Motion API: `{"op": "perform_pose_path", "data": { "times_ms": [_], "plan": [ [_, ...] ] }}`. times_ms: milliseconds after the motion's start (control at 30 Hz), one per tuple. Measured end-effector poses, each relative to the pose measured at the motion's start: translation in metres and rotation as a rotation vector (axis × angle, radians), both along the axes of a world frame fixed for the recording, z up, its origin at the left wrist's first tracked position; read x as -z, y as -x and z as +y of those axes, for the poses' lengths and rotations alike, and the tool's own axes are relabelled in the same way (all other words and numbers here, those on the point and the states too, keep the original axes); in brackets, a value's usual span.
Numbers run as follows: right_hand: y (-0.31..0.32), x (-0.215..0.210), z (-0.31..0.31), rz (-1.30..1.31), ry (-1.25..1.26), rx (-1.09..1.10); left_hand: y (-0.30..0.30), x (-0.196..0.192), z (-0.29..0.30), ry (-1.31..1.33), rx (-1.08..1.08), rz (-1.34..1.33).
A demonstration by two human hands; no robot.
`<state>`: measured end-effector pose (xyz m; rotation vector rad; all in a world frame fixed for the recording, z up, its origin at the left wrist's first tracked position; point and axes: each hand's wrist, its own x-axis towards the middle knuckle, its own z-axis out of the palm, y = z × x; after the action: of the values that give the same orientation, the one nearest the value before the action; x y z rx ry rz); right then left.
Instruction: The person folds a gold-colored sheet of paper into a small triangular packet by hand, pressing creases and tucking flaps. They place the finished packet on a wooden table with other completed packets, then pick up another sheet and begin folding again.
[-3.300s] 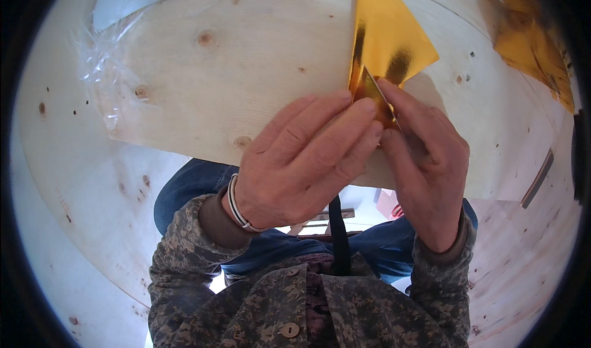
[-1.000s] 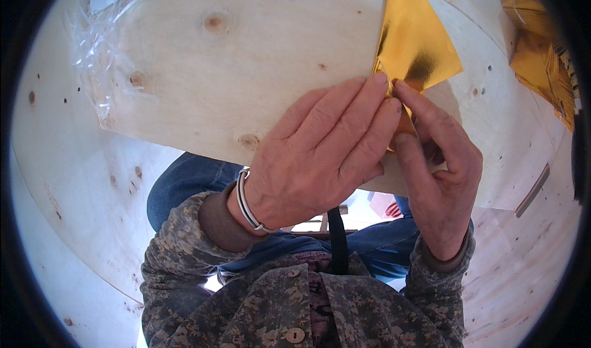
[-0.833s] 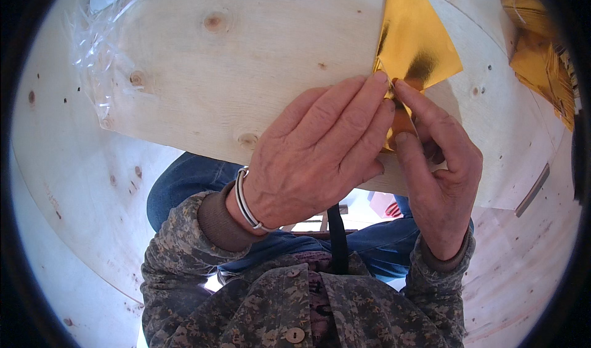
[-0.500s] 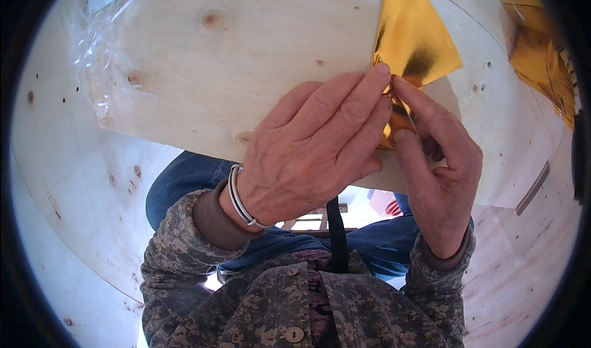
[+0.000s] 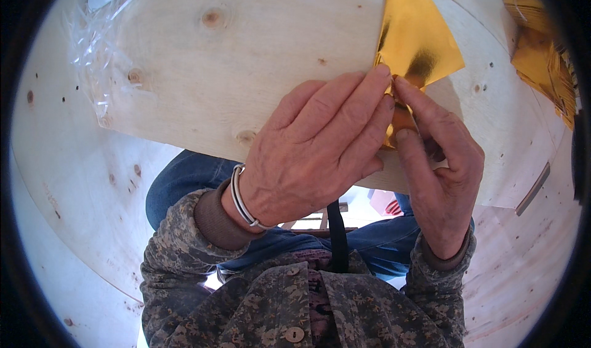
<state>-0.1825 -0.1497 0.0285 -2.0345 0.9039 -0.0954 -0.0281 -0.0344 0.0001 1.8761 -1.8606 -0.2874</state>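
A sheet of shiny gold foil paper (image 5: 414,31) lies on the pale wooden board, wide and flat at its far end and folded narrow at the near end. My left hand (image 5: 320,142), with a bracelet at the wrist, reaches over from the left. Its fingers are stretched out together, their tips pressing along the paper's left edge. On the other side, my right hand (image 5: 440,157) has its thumb and index finger bent around the folded near part (image 5: 401,119). The fold between the hands is partly hidden by my fingers.
Stacked gold foil sheets (image 5: 542,62) lie at the far right. Crumpled clear plastic (image 5: 101,59) rests on the far left of the wooden board (image 5: 277,34). A narrow dark strip (image 5: 533,188) lies to the right, and my knees are under the board's near edge.
Hardly anything differs. Both hands and the foil paper have shifted very slightly to the right, with the fingers in the same grip.
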Motion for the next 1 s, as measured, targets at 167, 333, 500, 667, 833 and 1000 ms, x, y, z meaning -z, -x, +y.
{"op": "perform_pose_path", "data": {
  "times_ms": [167, 333, 500, 667, 833, 1000],
  "plan": [
    [0.001, 0.000, 0.000, 0.007, 0.009, -0.009, -0.001, -0.002, -0.001, -0.005, -0.008, -0.006],
    [0.001, 0.001, 0.000, -0.005, 0.008, 0.005, -0.003, -0.002, -0.005, 0.016, -0.021, -0.018],
    [0.001, 0.002, 0.003, -0.048, 0.003, 0.057, -0.009, -0.007, -0.006, -0.005, -0.053, -0.086],
    [0.005, -0.007, 0.011, 0.037, 0.436, -0.002, -0.008, -0.010, -0.007, -0.013, -0.060, -0.139],
    [0.014, -0.029, 0.041, 0.042, 0.579, -0.229, -0.008, -0.010, -0.008, 0.001, -0.052, -0.179],
    [0.009, -0.008, 0.083, 0.138, 0.665, -0.272, -0.011, -0.013, -0.007, -0.074, -0.021, -0.227]
  ]
}}
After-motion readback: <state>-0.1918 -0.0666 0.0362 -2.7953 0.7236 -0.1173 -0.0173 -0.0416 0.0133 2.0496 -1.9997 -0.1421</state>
